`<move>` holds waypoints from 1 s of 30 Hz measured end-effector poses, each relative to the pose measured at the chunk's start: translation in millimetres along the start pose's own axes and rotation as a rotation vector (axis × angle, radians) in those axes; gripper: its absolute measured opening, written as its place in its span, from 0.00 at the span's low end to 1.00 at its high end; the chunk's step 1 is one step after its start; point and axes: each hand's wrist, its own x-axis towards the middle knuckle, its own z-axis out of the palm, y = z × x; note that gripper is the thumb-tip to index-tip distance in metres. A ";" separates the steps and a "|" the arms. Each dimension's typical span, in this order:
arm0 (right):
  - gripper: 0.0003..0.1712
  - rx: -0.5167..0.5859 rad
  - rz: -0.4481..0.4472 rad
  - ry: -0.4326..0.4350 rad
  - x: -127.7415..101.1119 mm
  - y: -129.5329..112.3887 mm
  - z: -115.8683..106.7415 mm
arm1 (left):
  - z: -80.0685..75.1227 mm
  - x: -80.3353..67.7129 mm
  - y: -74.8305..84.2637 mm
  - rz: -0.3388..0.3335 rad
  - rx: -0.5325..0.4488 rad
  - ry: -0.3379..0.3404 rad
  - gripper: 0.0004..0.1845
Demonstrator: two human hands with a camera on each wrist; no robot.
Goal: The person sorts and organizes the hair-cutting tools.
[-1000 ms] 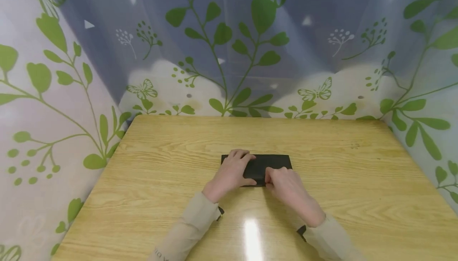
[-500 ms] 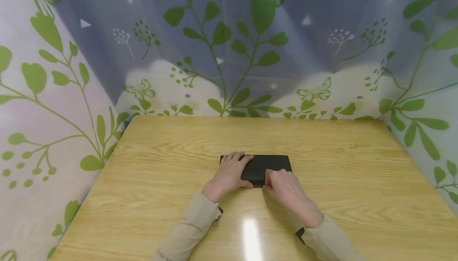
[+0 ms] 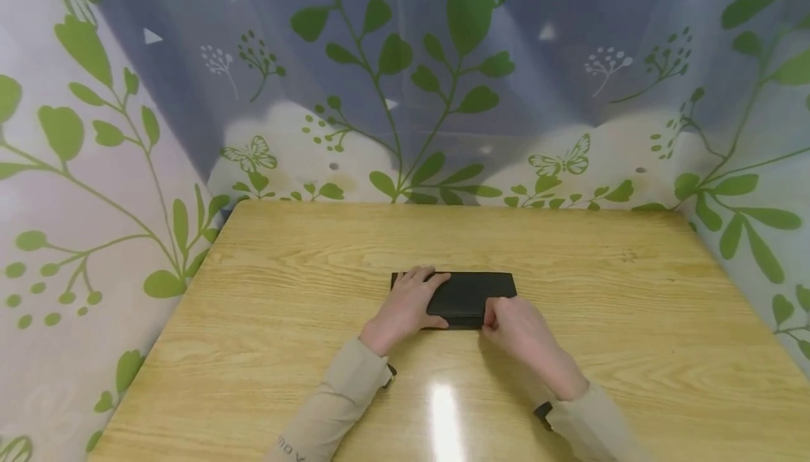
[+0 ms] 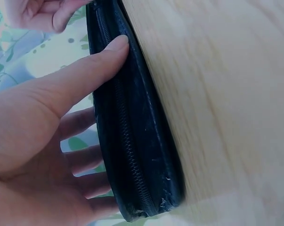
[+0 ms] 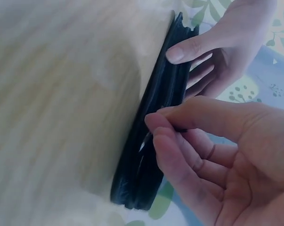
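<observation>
A long black zip wallet (image 3: 471,292) lies flat on the wooden table, its zipped edge towards the person. My left hand (image 3: 401,309) holds its left part: the thumb presses the zipped edge and the fingers spread over the top. In the left wrist view, the zip (image 4: 127,146) runs as a line of teeth along the edge below the thumb. My right hand (image 3: 524,328) pinches at the zip near the wallet's right end. Its fingertips mostly hide the zip pull. In the right wrist view, pale glints show in the zip edge (image 5: 142,157) beside those fingertips.
The light wooden table (image 3: 285,265) stretches around the wallet on all sides. Behind it and at both sides hangs a curtain (image 3: 405,96) with green leaves and butterflies. A bright light reflection lies on the table between the forearms.
My right hand has slid a short way to the right along the wallet's front edge, mostly in the last half second. The left hand and the wallet have hardly moved.
</observation>
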 end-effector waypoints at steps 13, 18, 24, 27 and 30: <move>0.12 0.040 0.029 -0.005 -5.9 9.5 -3.8 | 0.5 2.2 -0.7 -0.001 -0.019 0.019 0.43; 0.12 0.049 0.026 -0.003 -8.6 12.8 -4.3 | -0.7 1.9 0.5 -0.003 -0.009 0.018 0.43; 0.13 0.055 0.015 0.014 -10.1 17.0 -2.9 | -0.1 0.6 0.2 -0.005 -0.007 0.008 0.43; 0.13 0.055 0.018 0.010 -11.6 18.1 -3.4 | 0.4 0.0 -0.3 -0.010 -0.008 0.003 0.43; 0.12 0.053 0.014 0.001 -13.6 20.3 -4.5 | 0.7 -0.4 -0.4 -0.016 -0.014 -0.002 0.43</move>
